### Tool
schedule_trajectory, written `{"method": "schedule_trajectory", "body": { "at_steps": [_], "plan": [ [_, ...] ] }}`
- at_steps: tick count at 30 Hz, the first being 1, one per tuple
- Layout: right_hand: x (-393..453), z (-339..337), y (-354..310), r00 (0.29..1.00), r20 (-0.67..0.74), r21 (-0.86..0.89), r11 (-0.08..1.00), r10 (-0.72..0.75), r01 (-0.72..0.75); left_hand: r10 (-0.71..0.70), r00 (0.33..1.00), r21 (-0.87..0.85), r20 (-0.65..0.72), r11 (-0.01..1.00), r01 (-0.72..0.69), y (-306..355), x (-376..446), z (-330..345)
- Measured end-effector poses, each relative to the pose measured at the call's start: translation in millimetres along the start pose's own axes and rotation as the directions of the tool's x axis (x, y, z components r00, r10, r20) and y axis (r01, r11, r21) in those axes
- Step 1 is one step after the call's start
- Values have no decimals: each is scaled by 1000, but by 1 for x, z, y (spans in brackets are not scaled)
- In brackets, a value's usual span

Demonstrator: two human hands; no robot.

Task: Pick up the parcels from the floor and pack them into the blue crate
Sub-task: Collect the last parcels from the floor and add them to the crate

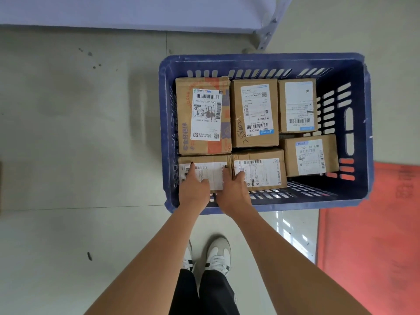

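The blue crate (359, 123) stands on the floor ahead of my feet and holds several cardboard parcels with white shipping labels. A small parcel (212, 171) lies in the near left corner of the crate. My left hand (193, 188) rests on its left part with fingers spread over the label. My right hand (234, 189) grips its right edge, fingers tucked between it and the neighbouring parcel (261, 170). A large printed parcel (203, 115) fills the far left, two more (254, 112) (297, 105) sit along the back, and one (310, 155) lies at the right.
A red mat (372, 235) lies on the floor right of the crate. A white metal shelf leg (266, 30) and shelf board stand behind the crate. Pale tiled floor (79, 133) stretches to the left. My shoes (218, 255) are just short of the crate's near rim.
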State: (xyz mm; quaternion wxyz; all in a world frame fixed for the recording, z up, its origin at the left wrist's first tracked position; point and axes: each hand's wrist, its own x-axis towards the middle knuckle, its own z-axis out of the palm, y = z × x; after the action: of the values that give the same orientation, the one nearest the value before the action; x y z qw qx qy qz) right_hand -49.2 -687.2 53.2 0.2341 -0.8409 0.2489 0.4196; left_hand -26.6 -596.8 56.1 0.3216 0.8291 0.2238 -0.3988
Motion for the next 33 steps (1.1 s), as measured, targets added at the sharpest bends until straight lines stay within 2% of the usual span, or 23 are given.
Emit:
{"method": "schedule_trajectory", "body": {
  "at_steps": [5,8,11,14,18,22,27,33],
  "plan": [
    [-14,-25,-11,999,9,91,995,35,-36,9,998,-97,-60,995,-14,1,-12,-22],
    [-34,-47,-22,1000,17,105,994,6,-7,-24,996,-232,-82,973,4,4,-27,-45],
    [-58,-72,-37,1000,27,159,987,5,-10,-114,991,-372,-65,925,82,13,-47,-72],
    [-85,-96,-56,997,52,271,962,-61,45,-179,984,-516,-24,845,141,25,-70,-107],
    [-132,-122,-95,991,106,576,817,-77,2,-158,987,-579,-9,806,124,39,-113,-160],
    [-196,-130,-139,989,87,741,671,-120,16,-106,992,-586,-65,809,48,42,-170,-211],
    [-287,-119,-181,970,153,779,627,-191,1,-76,990,-593,-118,805,-9,15,-249,-272],
    [-350,-104,-220,960,108,665,736,-259,124,-65,978,-618,-196,783,-72,-45,-287,-346]
  ]
}}
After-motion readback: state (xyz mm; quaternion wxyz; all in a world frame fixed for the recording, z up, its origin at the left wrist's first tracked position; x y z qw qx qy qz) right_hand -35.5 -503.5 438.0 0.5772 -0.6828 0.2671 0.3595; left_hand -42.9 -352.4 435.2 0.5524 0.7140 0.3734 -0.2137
